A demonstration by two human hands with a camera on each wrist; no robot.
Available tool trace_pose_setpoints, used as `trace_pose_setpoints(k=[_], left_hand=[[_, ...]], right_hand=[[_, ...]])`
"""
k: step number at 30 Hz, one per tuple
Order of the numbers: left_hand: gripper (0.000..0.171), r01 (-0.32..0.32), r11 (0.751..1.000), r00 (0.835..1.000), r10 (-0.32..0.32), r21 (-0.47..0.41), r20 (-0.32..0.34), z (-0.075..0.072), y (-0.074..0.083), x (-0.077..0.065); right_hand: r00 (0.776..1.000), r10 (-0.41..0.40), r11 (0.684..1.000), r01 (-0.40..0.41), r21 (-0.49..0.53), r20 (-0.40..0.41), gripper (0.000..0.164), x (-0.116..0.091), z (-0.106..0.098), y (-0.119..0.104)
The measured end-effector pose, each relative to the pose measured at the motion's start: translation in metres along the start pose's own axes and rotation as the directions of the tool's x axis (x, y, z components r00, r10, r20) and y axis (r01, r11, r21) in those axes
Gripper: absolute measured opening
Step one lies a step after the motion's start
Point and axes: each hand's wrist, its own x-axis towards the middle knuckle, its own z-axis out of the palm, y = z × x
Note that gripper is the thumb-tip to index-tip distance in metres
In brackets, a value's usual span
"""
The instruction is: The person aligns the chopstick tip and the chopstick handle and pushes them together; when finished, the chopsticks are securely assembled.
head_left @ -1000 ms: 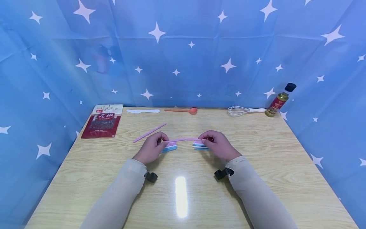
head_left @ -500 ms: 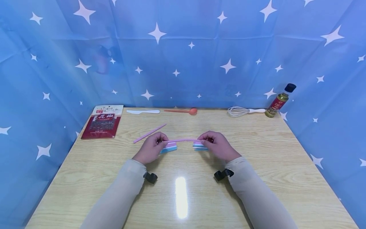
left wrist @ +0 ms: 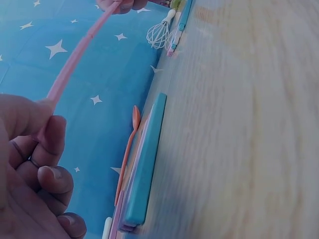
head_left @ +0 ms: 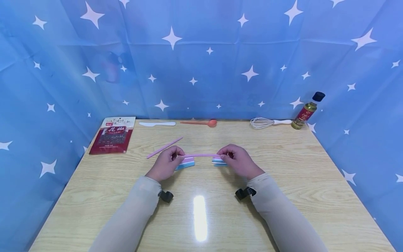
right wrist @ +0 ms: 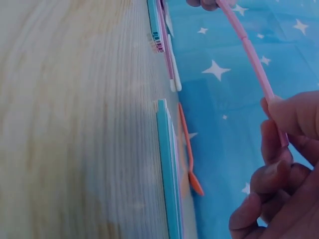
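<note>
My left hand point(head_left: 167, 162) pinches one end of a thin pink rod point(head_left: 193, 155) between thumb and forefinger. Opposite it, my right hand point(head_left: 240, 161) pinches another pink rod point(right wrist: 259, 69) the same way. The two rods meet end to end midway between the hands, with a small step at the joint in both wrist views, and run nearly straight above the table. Beneath the left hand lies a bundle of flat teal, white and pink strips point(head_left: 186, 163). A similar strip bundle point(head_left: 219, 161) lies under the right hand, partly covered by it.
A single pink rod point(head_left: 163, 148) lies slanted behind the left hand. Along the back edge are a red spice bag point(head_left: 110, 135), a white knife point(head_left: 157, 124), an orange spoon point(head_left: 211, 123), a whisk point(head_left: 264, 122) and an oil bottle point(head_left: 304, 113). A blue starry curtain point(head_left: 201, 63) surrounds the table.
The slight bend where the two pink rods meet has straightened out. My right hand has shifted slightly left toward the left hand; both still pinch their rods.
</note>
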Motion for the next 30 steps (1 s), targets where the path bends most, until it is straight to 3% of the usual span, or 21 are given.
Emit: trace_pose_setpoints(k=[7,16,30], left_hand=[[0.005,-0.008,1.0,1.0,0.008,0.018,-0.009,0.0013,0.002,-0.0008],[0.01,0.011,0.999,0.999,-0.01,0.041,-0.033,0.0014,0.0016,0.0005],[0.007,0.01,1.0,0.998,-0.011,-0.014,-0.057,-0.0002,0.0002,0.001]], right_hand=[[1.0,0.01,1.0,-0.01,-0.01,-0.001,0.015,-0.0007,0.003,-0.0009],[0.998,0.059,0.998,-0.059,-0.002,-0.027,0.004,0.0006,0.0036,-0.003],[0.997,0.064,0.998,-0.063,0.025,-0.047,0.009,0.0009,0.0059,-0.0007]])
